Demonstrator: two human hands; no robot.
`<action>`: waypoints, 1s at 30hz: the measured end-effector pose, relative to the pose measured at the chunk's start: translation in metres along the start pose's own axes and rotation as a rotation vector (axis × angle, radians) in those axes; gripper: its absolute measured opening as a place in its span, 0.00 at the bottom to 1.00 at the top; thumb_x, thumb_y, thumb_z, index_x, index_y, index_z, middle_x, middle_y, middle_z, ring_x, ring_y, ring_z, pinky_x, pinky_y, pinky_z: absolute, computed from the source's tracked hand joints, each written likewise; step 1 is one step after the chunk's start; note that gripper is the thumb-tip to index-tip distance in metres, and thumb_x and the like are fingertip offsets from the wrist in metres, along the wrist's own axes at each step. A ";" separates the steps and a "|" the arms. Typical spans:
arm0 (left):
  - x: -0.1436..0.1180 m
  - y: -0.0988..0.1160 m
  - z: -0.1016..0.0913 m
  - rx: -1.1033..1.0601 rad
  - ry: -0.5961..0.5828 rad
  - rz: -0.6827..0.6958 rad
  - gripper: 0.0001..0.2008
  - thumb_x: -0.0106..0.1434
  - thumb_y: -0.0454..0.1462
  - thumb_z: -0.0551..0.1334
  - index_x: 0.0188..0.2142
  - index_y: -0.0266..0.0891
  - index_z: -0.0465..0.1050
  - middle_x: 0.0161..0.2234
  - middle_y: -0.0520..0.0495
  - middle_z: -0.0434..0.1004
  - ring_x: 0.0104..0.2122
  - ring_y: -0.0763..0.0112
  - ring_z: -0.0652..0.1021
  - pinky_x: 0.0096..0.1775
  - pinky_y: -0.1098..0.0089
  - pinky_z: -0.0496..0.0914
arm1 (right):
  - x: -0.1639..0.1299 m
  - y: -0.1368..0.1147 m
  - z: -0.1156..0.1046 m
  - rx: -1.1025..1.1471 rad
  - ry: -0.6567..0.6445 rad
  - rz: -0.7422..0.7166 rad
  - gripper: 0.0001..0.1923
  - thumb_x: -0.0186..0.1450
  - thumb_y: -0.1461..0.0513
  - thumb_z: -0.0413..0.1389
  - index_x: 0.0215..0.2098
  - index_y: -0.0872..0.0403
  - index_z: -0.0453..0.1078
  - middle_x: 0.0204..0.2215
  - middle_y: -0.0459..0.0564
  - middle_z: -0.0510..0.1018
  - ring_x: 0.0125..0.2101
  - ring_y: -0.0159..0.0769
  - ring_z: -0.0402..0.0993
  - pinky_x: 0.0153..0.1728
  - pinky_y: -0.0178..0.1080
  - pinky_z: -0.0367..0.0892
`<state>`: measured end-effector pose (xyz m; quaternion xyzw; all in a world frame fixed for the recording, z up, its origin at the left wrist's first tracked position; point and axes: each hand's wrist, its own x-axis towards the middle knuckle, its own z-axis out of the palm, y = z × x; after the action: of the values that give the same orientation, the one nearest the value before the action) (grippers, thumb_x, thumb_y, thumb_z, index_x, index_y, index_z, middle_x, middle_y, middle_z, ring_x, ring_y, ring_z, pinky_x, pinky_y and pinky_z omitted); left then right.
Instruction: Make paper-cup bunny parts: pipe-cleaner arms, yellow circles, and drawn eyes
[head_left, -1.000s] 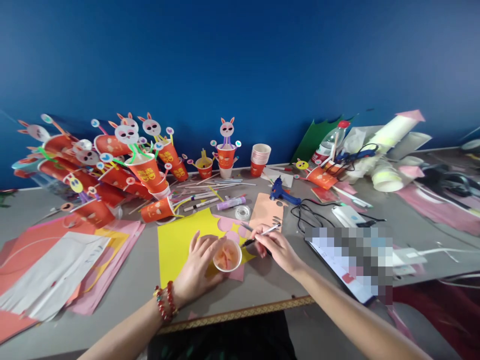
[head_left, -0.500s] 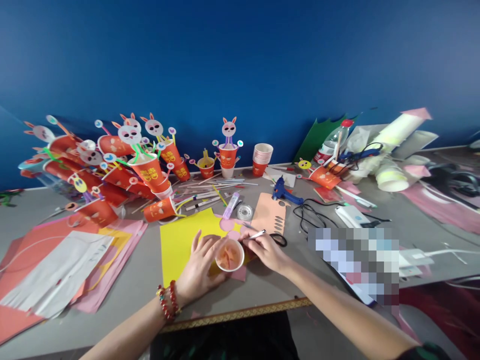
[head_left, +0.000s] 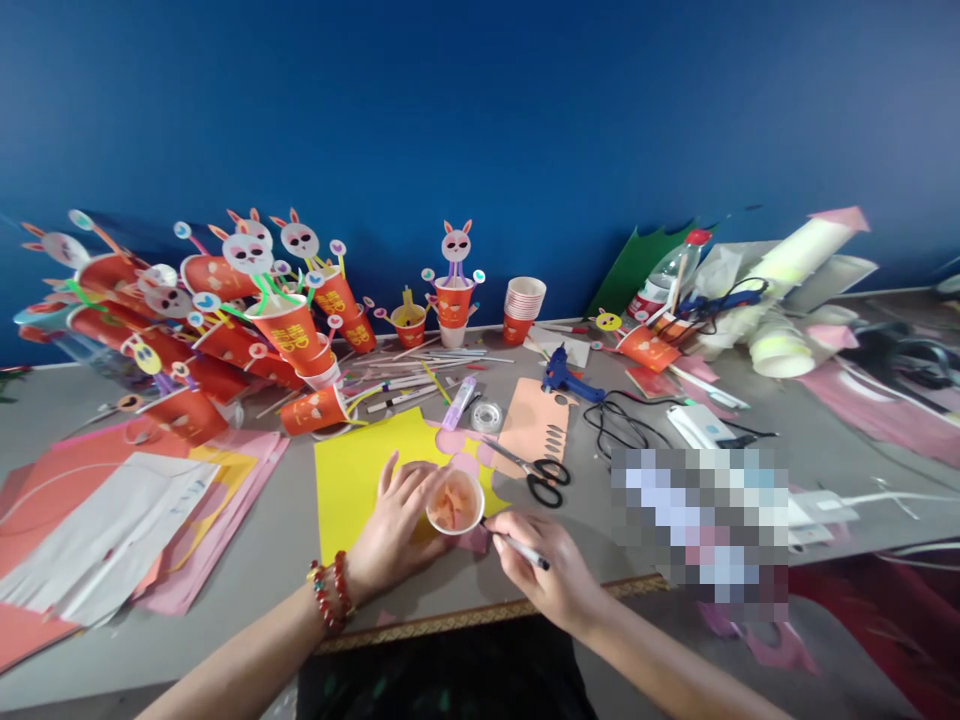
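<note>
Near the front edge of the bench (head_left: pixel 585 530), two hands are at one paper cup (head_left: pixel 456 502), which stands mouth up over the lower right part of one yellow sheet (head_left: pixel 352 475). The left hand (head_left: pixel 397 520) is half curled, fingers and thumb set against the cup's left side; two strands of red beads (head_left: pixel 330 590) circle that wrist. The right hand (head_left: pixel 551 570) is closed in a pinch on one pen (head_left: pixel 529 552), its tip just beside the cup's right rim — whether it touches, I cannot tell.

Beyond them lie one pair of scissors (head_left: pixel 541 483), one tape roll (head_left: pixel 487 417), one purple glue stick (head_left: pixel 459 404) and one peach sheet (head_left: pixel 517 425), with one blue glue gun (head_left: pixel 568 380) at that sheet's far corner. Along the wall stand one stack of cups (head_left: pixel 516 328) and, to its left, one rabbit figure (head_left: pixel 456 245) rising from a red cup (head_left: pixel 453 302). Farther left, five white rabbit faces (head_left: pixel 247 253) and one yellow face (head_left: pixel 146 355) show among heaped red cups (head_left: pixel 184 415) — too overlapped to count.
</note>
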<state>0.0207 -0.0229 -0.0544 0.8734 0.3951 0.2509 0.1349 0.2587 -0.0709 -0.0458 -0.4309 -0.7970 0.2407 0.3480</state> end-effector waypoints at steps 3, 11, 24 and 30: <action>0.000 0.001 -0.001 0.006 0.008 0.006 0.32 0.62 0.42 0.64 0.62 0.39 0.57 0.54 0.40 0.72 0.56 0.55 0.69 0.66 0.42 0.41 | -0.004 -0.006 0.007 -0.036 0.021 -0.052 0.08 0.69 0.67 0.48 0.41 0.53 0.67 0.26 0.48 0.74 0.26 0.35 0.71 0.28 0.34 0.64; 0.001 0.001 -0.001 -0.003 -0.009 -0.021 0.34 0.61 0.45 0.66 0.63 0.41 0.57 0.54 0.41 0.73 0.56 0.55 0.69 0.66 0.42 0.39 | -0.010 -0.008 0.014 0.012 0.084 -0.090 0.10 0.67 0.69 0.50 0.44 0.52 0.67 0.27 0.49 0.77 0.26 0.36 0.73 0.31 0.36 0.68; -0.001 0.002 0.000 -0.018 -0.001 -0.030 0.33 0.60 0.41 0.65 0.63 0.42 0.57 0.53 0.42 0.73 0.56 0.56 0.70 0.66 0.43 0.37 | 0.004 -0.016 0.034 -0.168 -0.043 -0.262 0.11 0.66 0.71 0.48 0.45 0.56 0.67 0.28 0.53 0.78 0.28 0.38 0.74 0.32 0.37 0.70; 0.000 0.000 -0.002 -0.019 0.002 -0.020 0.33 0.60 0.41 0.65 0.63 0.42 0.57 0.53 0.42 0.73 0.56 0.56 0.69 0.66 0.43 0.37 | -0.001 -0.009 0.026 -0.106 -0.009 -0.237 0.11 0.66 0.70 0.50 0.45 0.54 0.67 0.29 0.51 0.78 0.28 0.36 0.73 0.31 0.35 0.69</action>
<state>0.0200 -0.0230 -0.0529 0.8677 0.4016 0.2544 0.1455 0.2342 -0.0784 -0.0567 -0.3506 -0.8554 0.1573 0.3472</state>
